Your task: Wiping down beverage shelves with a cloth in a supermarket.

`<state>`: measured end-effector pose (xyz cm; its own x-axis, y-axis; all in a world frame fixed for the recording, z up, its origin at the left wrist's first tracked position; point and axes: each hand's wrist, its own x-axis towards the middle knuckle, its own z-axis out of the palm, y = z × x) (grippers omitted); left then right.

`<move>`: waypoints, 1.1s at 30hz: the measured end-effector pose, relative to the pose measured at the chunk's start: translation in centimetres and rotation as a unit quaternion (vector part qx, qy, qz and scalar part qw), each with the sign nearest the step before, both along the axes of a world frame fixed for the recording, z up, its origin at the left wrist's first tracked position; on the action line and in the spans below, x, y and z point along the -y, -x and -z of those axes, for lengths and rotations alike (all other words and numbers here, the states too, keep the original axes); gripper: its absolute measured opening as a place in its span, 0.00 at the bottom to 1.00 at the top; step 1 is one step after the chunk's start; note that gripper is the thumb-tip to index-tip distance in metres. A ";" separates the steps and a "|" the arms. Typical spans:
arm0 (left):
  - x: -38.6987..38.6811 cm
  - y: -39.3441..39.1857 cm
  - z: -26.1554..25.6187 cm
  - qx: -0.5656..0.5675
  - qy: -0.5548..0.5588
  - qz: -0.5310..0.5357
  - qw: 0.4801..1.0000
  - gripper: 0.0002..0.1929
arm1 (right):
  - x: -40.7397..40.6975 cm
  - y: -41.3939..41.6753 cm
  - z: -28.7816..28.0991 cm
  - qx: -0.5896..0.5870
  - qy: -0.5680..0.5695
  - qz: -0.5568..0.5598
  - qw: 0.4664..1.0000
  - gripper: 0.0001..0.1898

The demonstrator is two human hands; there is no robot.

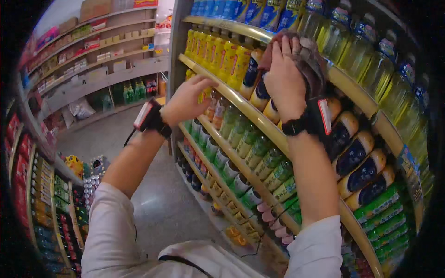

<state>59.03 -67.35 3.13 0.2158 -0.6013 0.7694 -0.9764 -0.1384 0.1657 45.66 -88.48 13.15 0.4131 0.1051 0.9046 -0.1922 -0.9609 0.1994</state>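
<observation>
A dark reddish-grey cloth lies bunched under my right hand, against the yellow front edge of an upper shelf. My fingers are spread over the cloth and press it there; part of its underside is hidden. My left hand is raised with bent fingers near the edge of the shelf below, holding nothing that shows. Whether it touches that edge I cannot tell. Yellow bottles stand between the two shelf edges, and dark-labelled bottles are right of my right forearm. Both wrists wear black straps with boxy devices.
Clear bottles with yellowish liquid line the upper shelf at right. Lower shelves hold green-labelled bottles and cans. Across the grey floor stand more stocked shelves and, at lower left, another rack.
</observation>
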 end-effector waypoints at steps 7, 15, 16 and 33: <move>7.3 -0.3 -5.5 0.032 0.108 0.071 0.991 0.40 | 1.2 -0.9 0.3 0.026 0.015 0.015 0.999 0.29; 9.5 -3.9 -6.7 0.132 0.050 -0.020 0.990 0.43 | -0.4 -2.9 -0.3 -0.011 -0.030 0.020 0.999 0.30; 8.8 -5.2 -6.9 0.140 0.040 -0.014 0.989 0.41 | -0.5 -3.8 -0.3 -0.005 -0.012 0.037 0.999 0.31; -12.9 -28.3 -2.0 -0.006 -0.034 0.033 0.999 0.33 | -4.8 -25.3 -0.8 -0.029 -0.026 0.091 0.995 0.37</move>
<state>87.37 -54.46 5.10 0.1823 -0.6649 0.7244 -0.9819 -0.0841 0.1699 70.98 -83.71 13.93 0.4729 -0.0215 0.8809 -0.3531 -0.9205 0.1671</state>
